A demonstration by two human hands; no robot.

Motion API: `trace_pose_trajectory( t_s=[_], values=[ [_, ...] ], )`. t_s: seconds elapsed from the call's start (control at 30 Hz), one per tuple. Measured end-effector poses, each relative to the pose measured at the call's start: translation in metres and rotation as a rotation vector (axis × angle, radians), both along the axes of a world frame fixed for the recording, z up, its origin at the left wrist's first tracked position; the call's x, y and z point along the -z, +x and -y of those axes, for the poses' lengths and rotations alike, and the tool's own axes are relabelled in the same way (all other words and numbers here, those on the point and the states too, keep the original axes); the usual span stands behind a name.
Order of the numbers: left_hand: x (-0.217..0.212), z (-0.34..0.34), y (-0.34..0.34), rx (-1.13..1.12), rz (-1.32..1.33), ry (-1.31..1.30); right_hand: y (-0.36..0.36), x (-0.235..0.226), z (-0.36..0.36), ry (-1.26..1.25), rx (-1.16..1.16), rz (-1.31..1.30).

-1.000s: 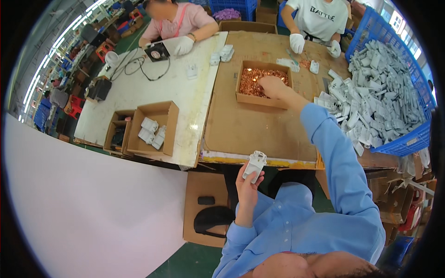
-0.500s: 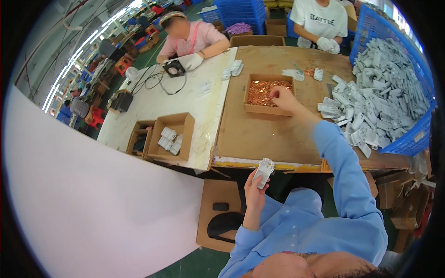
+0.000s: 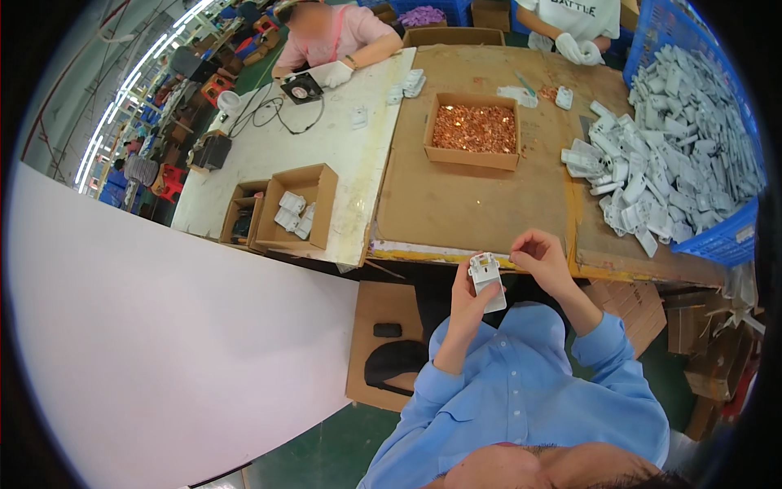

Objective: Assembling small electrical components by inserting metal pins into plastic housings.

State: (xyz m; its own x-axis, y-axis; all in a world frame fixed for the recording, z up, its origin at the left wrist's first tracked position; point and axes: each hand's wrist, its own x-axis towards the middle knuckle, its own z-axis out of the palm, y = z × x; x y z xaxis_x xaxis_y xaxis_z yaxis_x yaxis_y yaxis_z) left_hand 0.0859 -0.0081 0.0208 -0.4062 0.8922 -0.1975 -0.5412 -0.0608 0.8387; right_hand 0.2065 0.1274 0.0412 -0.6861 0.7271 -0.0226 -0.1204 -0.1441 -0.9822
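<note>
In front of my body, below the table's front edge, my left hand [image 3: 468, 306] grips a white plastic casing [image 3: 488, 283] with its thumb across the lower part. A slot and side lugs show at the casing's upper end. Just to the right of it is my right hand [image 3: 544, 262], thumb and index finger pinched together; whatever sits between those fingertips is too small to make out. Farther off on the table, a cardboard box [image 3: 472, 157] holds many small copper-coloured metal pieces [image 3: 475, 128].
Casings spill from a blue crate [image 3: 717, 244] at the right. At left stands a box [image 3: 324, 208] with several casings. Two people sit across the table; the left one, wearing white gloves, handles a black fan-like device [image 3: 302, 88]. Cardboard boxes [image 3: 717, 359] lie lower right.
My right hand has come back from the box of copper pieces to beside the casing. My left hand has turned the casing more upright and moved it slightly right. The view has tilted down.
</note>
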Motion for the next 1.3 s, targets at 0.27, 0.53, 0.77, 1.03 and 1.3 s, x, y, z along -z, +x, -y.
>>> trace_pose_trajectory(
  t_s=[0.27,0.53,0.77,1.03,1.3],
  values=[
    [0.012,-0.011,0.016,-0.012,-0.222,0.031,0.038,0.014,0.035,-0.212,0.099,-0.080],
    [0.024,-0.003,0.025,0.028,-0.365,-0.047,0.051,0.015,0.051,-0.338,0.131,-0.032],
    [0.022,-0.008,0.031,0.040,-0.543,-0.018,0.036,0.010,0.047,0.396,0.197,0.131],
    [0.002,-0.003,0.032,0.098,-0.401,-0.045,0.025,0.004,0.044,0.618,0.202,0.280],
    [-0.009,-0.001,0.030,0.145,-0.392,-0.062,0.016,0.000,0.045,0.688,0.197,0.322]
  ],
)
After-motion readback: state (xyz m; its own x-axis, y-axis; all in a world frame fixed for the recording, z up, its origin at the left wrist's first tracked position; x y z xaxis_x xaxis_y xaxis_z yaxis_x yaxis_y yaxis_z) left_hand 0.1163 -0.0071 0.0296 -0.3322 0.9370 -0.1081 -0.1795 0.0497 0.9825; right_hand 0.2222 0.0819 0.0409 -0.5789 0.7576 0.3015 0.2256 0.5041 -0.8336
